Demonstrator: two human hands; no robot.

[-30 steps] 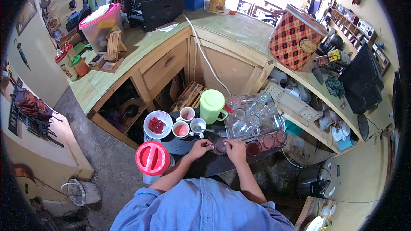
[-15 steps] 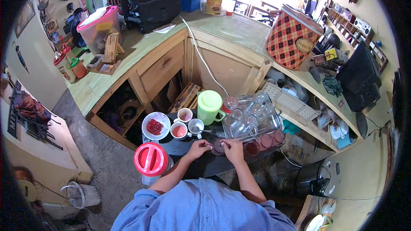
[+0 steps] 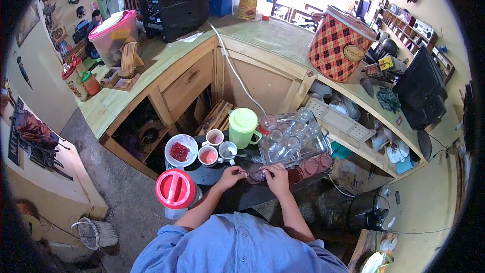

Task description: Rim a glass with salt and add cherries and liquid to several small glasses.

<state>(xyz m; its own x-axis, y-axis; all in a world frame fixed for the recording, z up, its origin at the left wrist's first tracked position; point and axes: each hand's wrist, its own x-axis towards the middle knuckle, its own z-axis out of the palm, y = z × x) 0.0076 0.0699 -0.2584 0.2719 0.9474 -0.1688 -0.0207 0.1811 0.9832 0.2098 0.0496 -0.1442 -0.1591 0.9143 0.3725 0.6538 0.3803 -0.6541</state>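
Note:
Between my hands is a dark, translucent round disc (image 3: pixel 255 173), perhaps a coaster or a lid, just above the black table. My left hand (image 3: pixel 232 177) pinches its left edge, and my right hand (image 3: pixel 276 177) grips the right edge. Similar reddish-brown discs with wavy rims (image 3: pixel 310 165) lie in a row beside my right hand. Beyond the hands, a silver tray (image 3: pixel 322 145) carries several upturned glass mugs (image 3: pixel 292 144). A light green pitcher (image 3: pixel 243 134) stands left of it, next to three cups (image 3: pixel 207 155) and a white bowl (image 3: pixel 190 140) with something dark red inside.
A clear jug with a red lid (image 3: pixel 176 188) stands close by my left forearm. Wooden counters (image 3: pixel 192 68) wrap around the far side, bearing a plaid cooler (image 3: pixel 337 45) and a large black speaker-like box (image 3: pixel 177 5). A white bucket (image 3: pixel 96 233) is on the floor at left.
The view has shifted slightly. Both hands keep their hold on the disc, which is tilted a little differently and shows more of its face.

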